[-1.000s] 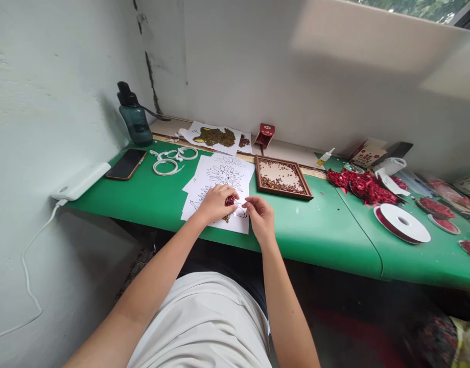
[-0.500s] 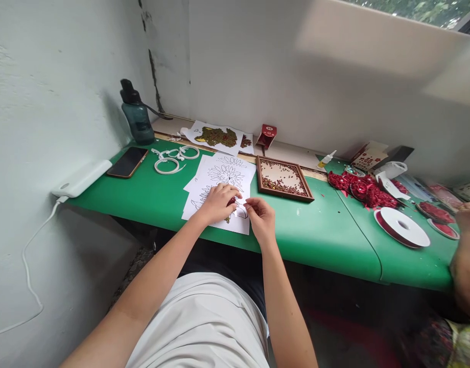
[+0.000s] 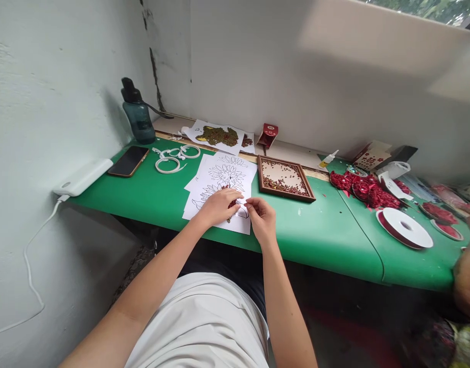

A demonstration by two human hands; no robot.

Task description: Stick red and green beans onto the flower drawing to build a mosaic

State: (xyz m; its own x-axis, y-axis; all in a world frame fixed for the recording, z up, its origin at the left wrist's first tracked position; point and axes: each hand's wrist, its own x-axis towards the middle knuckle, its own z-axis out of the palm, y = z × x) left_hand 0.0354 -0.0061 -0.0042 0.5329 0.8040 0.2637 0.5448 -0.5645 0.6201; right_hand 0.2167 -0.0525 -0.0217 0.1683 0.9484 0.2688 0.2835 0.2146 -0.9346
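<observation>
On a white sheet of paper (image 3: 240, 226) with line-drawn flowers lies my left hand (image 3: 220, 206), palm down, fingers stretched out and slightly bent. Small dark red beans or beads (image 3: 232, 204) show on the drawing beside its fingers, and part of them is hidden under the hand. My right hand (image 3: 263, 219) is at the sheet's right edge, thumb and forefinger pinched together near the left fingertips. Whatever that pinch holds is too small to make out. Right of the paper, a brown-rimmed tray (image 3: 286, 196) holds scattered red and greenish beans or beads.
At the left are a phone (image 3: 128, 161), a white corded device (image 3: 84, 177), a bottle (image 3: 139, 120) and white cables (image 3: 168, 164). Behind lies a bean-covered picture (image 3: 219, 136). To the right are red trimmings (image 3: 369, 188), a ribbon spool (image 3: 405, 227) and another person's arm (image 3: 467, 271).
My left fingers have shifted slightly, and red beans or beads now show above them on the drawing. My right hand keeps its pinch almost in place. The other person's hand has moved rightward.
</observation>
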